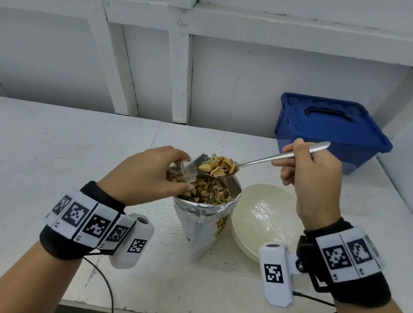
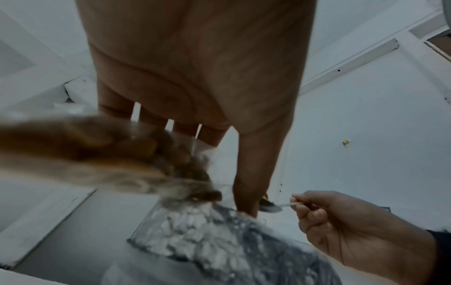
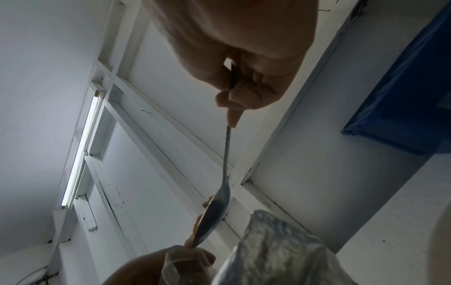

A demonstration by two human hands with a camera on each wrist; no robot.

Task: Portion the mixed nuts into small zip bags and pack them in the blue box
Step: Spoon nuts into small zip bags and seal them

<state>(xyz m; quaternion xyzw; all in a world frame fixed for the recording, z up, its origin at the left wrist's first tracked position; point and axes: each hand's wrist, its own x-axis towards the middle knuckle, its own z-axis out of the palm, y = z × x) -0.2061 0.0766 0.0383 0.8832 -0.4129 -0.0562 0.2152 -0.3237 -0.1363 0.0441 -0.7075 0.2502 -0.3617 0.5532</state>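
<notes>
Head view: the left hand [image 1: 146, 175] holds a small clear zip bag [image 1: 178, 172] over the near-left rim of the foil pouch [image 1: 206, 213], thumb and fingers curled round the bag's mouth; brown nuts already show inside the bag. The right hand [image 1: 312, 177] pinches the handle of a metal spoon [image 1: 259, 161], thumb and forefinger closed on it and the remaining fingers curled beneath. The spoon bowl is heaped with mixed nuts [image 1: 218, 168] and hangs just beside the bag's opening, above the pouch. The pouch stands upright on the white table [image 1: 43, 162], top folded down, filled with more nuts. A cream bowl [image 1: 265, 215] sits touching or just beside the pouch on its right. The blue box [image 1: 333, 130] sits at the back right of the table against the wall, lid on, well apart from the hands. Right wrist view: spoon [image 3: 225, 173] seen from below, its tip at the bag's mouth [image 3: 185, 260], crinkled foil [image 3: 275, 250] alongside. Left wrist view: the bag is a brown blur close to the lens, so its fill cannot be judged there.
</notes>
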